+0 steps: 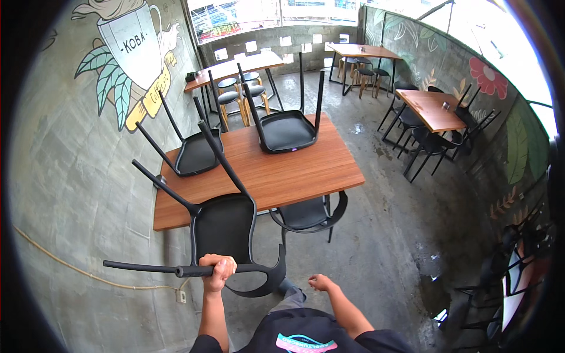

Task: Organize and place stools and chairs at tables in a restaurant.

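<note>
My left hand (218, 269) grips a leg of an upturned black plastic chair (224, 227), whose seat underside shows and whose curved back hangs at the lower right. This chair is at the near left edge of a wooden table (282, 176); whether it rests on the top I cannot tell. My right hand (321, 283) hangs free beside my body, fingers partly curled, holding nothing visible. Two more upturned black chairs, one at the left (197, 152) and one at the far side (289, 131), sit on the tabletop, legs pointing up. A small container stands by the table's left edge.
An upright black chair (304, 214) stands at the table's near right side. A painted concrete wall (88, 185) with a cable and socket (181, 296) runs along the left. Other tables with stools and chairs stand behind and at the right (430, 108). Wet patches mark the floor.
</note>
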`<state>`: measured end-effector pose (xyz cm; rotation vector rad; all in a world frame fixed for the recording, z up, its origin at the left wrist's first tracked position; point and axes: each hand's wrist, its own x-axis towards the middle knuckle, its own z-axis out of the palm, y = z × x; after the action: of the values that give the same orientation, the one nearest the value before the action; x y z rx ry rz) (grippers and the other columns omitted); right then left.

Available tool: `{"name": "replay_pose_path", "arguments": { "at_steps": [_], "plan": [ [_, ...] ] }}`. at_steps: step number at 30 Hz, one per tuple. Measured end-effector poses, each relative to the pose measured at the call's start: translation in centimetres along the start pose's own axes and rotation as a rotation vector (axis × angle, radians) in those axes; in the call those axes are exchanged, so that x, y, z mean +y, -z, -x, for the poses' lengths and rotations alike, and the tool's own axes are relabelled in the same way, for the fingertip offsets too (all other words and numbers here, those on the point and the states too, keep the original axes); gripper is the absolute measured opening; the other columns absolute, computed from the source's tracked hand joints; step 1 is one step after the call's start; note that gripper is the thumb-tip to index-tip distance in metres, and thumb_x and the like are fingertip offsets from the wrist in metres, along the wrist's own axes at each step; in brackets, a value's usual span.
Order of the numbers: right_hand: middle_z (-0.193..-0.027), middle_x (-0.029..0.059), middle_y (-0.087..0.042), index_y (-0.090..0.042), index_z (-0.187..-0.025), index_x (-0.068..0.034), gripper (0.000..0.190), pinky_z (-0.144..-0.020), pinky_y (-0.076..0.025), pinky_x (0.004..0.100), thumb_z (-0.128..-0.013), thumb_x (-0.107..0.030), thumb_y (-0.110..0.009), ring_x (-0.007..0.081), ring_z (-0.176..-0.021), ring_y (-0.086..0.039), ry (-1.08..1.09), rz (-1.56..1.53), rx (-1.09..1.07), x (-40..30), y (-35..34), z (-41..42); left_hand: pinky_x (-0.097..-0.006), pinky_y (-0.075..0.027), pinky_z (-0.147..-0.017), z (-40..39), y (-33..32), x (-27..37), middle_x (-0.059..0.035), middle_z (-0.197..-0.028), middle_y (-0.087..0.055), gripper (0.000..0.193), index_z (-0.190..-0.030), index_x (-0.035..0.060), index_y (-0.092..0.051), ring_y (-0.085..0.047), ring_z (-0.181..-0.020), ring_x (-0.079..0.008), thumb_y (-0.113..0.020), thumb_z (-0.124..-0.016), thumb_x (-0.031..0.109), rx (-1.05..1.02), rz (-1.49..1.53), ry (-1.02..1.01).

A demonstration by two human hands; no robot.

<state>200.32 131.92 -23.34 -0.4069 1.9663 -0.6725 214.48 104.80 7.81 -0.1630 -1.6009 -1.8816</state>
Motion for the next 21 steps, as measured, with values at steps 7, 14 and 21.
{"name": "replay_pose_path", "arguments": {
  "at_steps": [7,14,21],
  "plan": [
    [-0.117,0.0196,-0.059,-0.042,-0.131,-0.002,0.064,-0.089,-0.046,0.0383,-0.086,-0.046,-0.055,0.0315,-0.108,-0.057,0.004,0.013,0.221,7.4,-5.4,4.1,-0.0288,-0.033,-0.040,4.5,-9.0,0.9,-0.0018,-0.040,-0.035,0.043,-0.046,0.0047,-0.032,-0.031,-0.035,-0.0110,-0.044,-0.087,0.008,0.017,0.107,0.023],
    [-0.135,0.0335,-0.034,-0.011,-0.142,0.003,0.094,-0.105,-0.031,0.0432,-0.084,-0.062,-0.047,0.0422,-0.128,-0.035,-0.219,-0.240,0.374,9.9,-6.9,8.4,-0.0291,-0.029,-0.036,10.1,-11.0,3.4,-0.0004,-0.035,-0.026,0.044,-0.045,0.0106,-0.024,-0.022,-0.028,-0.0118,-0.040,-0.086,0.010,0.104,0.175,-0.101],
    [-0.125,0.0271,-0.049,-0.030,-0.136,-0.003,0.086,-0.097,-0.039,0.0443,-0.074,-0.053,-0.063,0.0411,-0.115,-0.048,-0.219,-0.411,0.900,7.9,-5.1,9.3,-0.0288,-0.030,-0.038,11.0,-13.0,7.5,-0.0020,-0.035,-0.031,0.040,-0.043,0.0102,-0.027,-0.026,-0.030,-0.0114,-0.047,-0.077,0.014,0.121,0.337,-0.152]
  ]
}}
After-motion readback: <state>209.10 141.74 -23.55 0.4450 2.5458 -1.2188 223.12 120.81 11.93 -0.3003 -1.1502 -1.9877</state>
